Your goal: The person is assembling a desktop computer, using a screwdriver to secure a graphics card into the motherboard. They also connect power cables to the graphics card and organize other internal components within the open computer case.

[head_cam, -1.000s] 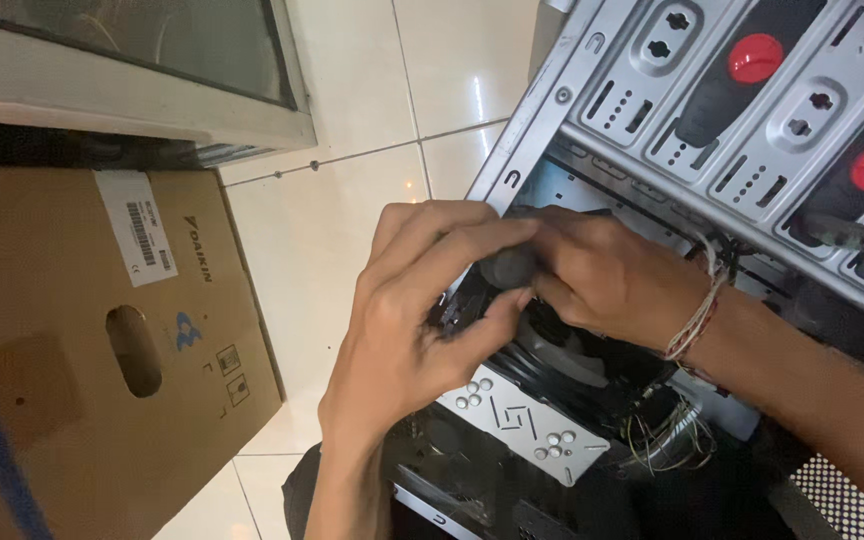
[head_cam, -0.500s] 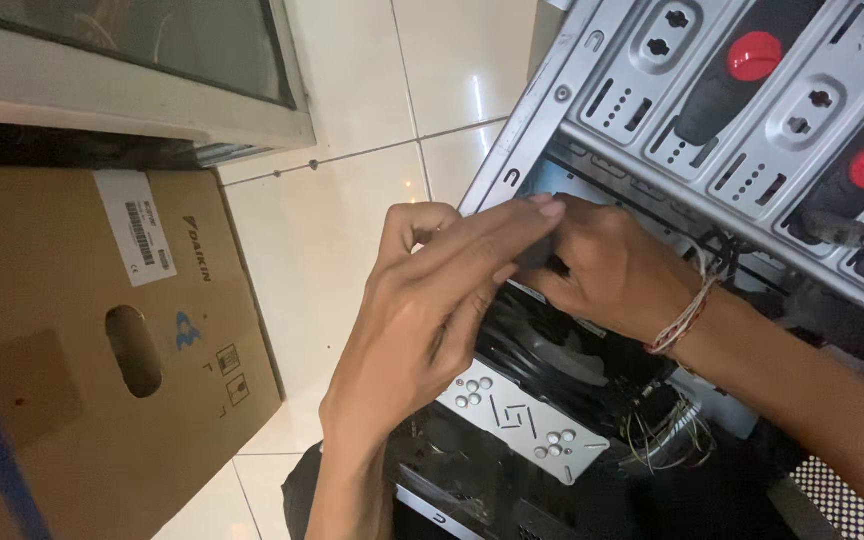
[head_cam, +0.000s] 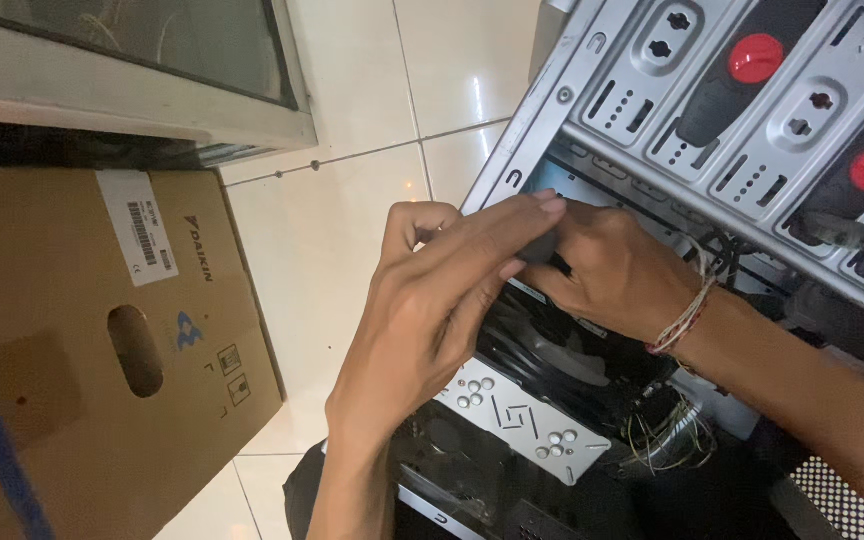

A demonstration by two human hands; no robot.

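Two hands inside computer case (head_cam: 592, 110), left hand (head_cam: 442, 300) fingers extended, right hand (head_cam: 617, 270) gripping dark part (head_cam: 542, 245)

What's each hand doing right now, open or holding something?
Left hand: fingers extended, touching a small dark part inside the computer case.
Right hand: closed around that dark part.

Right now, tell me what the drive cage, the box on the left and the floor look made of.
Drive cage: bare sheet metal, dull silver, with punched slots and folded edges. Box: brown cardboard, matt, with a cut hand hole. Floor: glazed tile, likely ceramic, glossy with light reflections and grout lines.
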